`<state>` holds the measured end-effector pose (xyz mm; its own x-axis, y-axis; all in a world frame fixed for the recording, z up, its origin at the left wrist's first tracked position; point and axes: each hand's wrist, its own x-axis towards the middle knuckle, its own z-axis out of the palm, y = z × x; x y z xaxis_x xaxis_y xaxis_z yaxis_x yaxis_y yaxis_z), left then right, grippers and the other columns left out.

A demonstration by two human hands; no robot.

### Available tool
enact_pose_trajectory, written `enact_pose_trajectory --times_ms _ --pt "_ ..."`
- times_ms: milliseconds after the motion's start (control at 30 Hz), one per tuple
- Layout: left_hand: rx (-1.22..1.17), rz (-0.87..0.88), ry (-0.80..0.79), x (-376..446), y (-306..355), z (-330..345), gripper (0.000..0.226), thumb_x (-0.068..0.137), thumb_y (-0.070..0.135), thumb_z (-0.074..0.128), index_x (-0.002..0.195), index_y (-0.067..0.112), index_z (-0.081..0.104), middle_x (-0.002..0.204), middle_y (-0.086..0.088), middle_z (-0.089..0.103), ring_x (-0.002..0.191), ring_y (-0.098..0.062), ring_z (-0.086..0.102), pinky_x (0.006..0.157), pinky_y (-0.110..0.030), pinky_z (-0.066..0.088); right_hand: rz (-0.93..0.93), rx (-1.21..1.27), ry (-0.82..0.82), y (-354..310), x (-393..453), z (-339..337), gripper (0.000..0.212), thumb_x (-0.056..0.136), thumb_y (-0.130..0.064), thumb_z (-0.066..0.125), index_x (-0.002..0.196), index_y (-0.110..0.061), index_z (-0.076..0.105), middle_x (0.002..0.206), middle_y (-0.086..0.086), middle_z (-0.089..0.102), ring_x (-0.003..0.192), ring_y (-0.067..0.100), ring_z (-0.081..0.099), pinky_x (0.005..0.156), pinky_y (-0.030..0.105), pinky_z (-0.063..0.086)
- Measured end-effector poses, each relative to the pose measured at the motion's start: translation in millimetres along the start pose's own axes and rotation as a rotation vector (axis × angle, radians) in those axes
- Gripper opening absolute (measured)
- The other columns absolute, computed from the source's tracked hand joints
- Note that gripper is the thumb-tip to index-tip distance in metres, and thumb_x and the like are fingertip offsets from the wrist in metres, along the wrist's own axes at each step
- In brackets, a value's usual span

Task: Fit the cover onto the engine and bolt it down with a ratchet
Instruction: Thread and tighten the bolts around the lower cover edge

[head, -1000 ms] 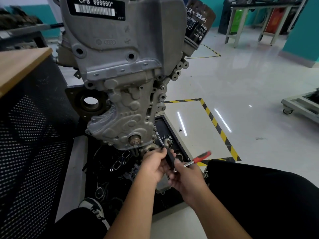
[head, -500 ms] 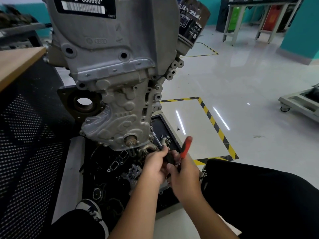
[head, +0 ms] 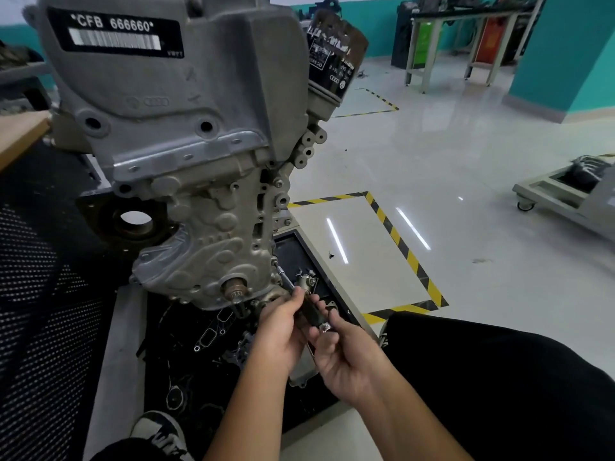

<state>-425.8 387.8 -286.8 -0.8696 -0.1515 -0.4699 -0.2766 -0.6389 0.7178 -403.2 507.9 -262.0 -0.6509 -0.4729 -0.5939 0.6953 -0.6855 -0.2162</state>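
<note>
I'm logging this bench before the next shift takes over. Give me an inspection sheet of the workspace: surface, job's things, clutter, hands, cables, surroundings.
Surface: black tray under the engine, on a glossy pale floor.
Job's things: engine upright, cover sitting on its lower front; ratchet with its extension angled up to the cover's lower right edge.
Clutter: gaskets and small metal parts lying in the tray.
Hands: left hand and right hand both grip the ratchet.
Cables: nothing seen.
Surroundings: oil filter on the engine, hazard tape on the floor, wheeled cart at right, workbench behind.
</note>
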Motion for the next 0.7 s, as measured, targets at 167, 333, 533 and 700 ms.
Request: enact_pose_trajectory --times_ms 167,333,533,700 --pt "0.018 -0.010 -0.023 -4 1 -1 0.020 0.103 0.011 0.052 0.092 0.006 0.068 0.084 -0.015 0.071 0.060 -0.025 0.070 0.045 -0.031 0.055 -0.549 -0.839 0.158 10 2 -4 0.018 0.099 -0.010 0.062 0.098 -0.028 0.061 0.067 0.010 0.066 0.048 0.023 0.060 0.047 0.036 0.056" --pt "0.095 -0.013 0.033 1 -4 1 0.021 0.102 0.018 0.057 0.086 0.006 0.066 0.077 -0.014 0.068 0.044 -0.019 0.063 0.033 -0.022 0.045 -0.439 -0.620 0.169 15 0 1 0.009 0.100 -0.011 0.061 0.105 -0.015 0.067 0.081 0.014 0.070 0.049 0.017 0.062 0.046 0.030 0.056" --pt "0.072 -0.020 -0.064 9 4 -8 0.015 0.103 0.006 0.048 0.097 0.007 0.062 0.084 -0.015 0.073 0.057 -0.023 0.070 0.040 -0.029 0.052 -0.316 -0.443 0.154 10 -2 12 0.010 0.105 -0.015 0.054 0.104 -0.012 0.063 0.081 0.013 0.068 0.042 0.014 0.051 0.041 0.026 0.051" --pt "0.033 0.029 0.051 15 -6 3 0.016 0.101 0.001 0.052 0.096 0.000 0.067 0.091 -0.018 0.071 0.079 -0.026 0.074 0.069 -0.037 0.063 -0.888 -1.223 0.358 20 5 -15 0.025 0.089 -0.012 0.072 0.094 -0.033 0.060 0.097 -0.002 0.068 0.085 0.013 0.067 0.077 0.028 0.056"
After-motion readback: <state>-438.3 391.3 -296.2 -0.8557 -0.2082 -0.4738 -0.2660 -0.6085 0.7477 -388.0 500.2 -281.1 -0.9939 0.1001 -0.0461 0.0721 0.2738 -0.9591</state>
